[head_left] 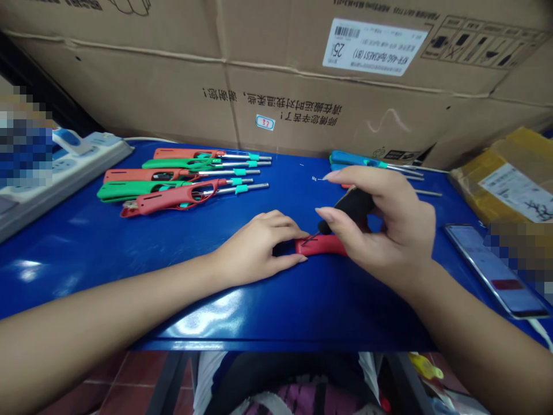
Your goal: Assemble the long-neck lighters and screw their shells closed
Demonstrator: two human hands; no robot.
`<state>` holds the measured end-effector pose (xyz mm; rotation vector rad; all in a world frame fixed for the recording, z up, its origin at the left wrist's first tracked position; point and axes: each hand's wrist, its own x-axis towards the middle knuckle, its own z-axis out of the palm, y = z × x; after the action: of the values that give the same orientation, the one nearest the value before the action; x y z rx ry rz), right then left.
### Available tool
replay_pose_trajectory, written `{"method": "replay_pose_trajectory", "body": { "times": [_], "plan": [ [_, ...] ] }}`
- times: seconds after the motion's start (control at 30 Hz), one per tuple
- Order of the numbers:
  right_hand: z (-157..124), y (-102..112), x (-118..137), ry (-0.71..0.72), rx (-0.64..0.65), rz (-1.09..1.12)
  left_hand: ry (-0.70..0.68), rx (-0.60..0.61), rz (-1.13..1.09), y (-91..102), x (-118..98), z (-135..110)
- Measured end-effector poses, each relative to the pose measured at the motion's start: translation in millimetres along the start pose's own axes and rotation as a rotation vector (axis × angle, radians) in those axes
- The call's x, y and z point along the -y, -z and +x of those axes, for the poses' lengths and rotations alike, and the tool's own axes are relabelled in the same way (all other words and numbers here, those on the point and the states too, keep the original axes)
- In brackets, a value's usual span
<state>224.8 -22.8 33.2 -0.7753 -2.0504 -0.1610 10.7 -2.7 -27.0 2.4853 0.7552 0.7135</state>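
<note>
— What do the hands have?

— The left hand (259, 245) lies on the surface (173, 288) about midway between its side edges, nearer the near edge. Its fingers are curled over one end of a red lighter body (323, 245), pinning it flat. The right hand (389, 227) has its fingers closed round a black-handled tool (353, 204), whose thin metal tip touches the red part.

— How would that red part handle?

— Light, I'd judge: stiff moulded plastic, smooth and liable to skid on the glossy blue top. It is best held by the thick grip end, pressed down. The tool's dark handle looks grippy, but its tip is fine and could slip.

— Any writing?

— The cardboard boxes (151, 86) along the far edge carry upside-down Chinese print, which thanks the carrier and asks for gentle handling. A white label (374, 46) shows a barcode, "25" and "(B1)"; the rest is too small. A small sticker (264, 122) has red digits I can't make out.

— Nearby?

— Red and green lighters (173, 184) lie towards the far left corner and blue lighters (363, 162) towards the far edge. There is a phone (492, 268) at the right edge.
</note>
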Motion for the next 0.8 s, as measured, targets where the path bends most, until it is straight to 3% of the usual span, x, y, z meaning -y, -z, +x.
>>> {"method": "replay_pose_trajectory", "body": {
  "times": [0.2,0.43,0.63,0.8],
  "plan": [
    [-6,-2,-1,-0.047,0.173,0.176,0.018,-0.008,0.011,-0.1,-1,-1],
    [-5,-12,1,0.062,-0.053,0.068,0.01,-0.023,0.009,-1.5,-2,-1],
    [-5,-5,1,-0.064,0.174,0.256,0.011,-0.001,0.011,-1.5,-2,-2],
    [-3,-4,3,0.024,0.088,0.138,-0.015,-0.032,-0.006,-3.4,-3,-2]
  ]
}}
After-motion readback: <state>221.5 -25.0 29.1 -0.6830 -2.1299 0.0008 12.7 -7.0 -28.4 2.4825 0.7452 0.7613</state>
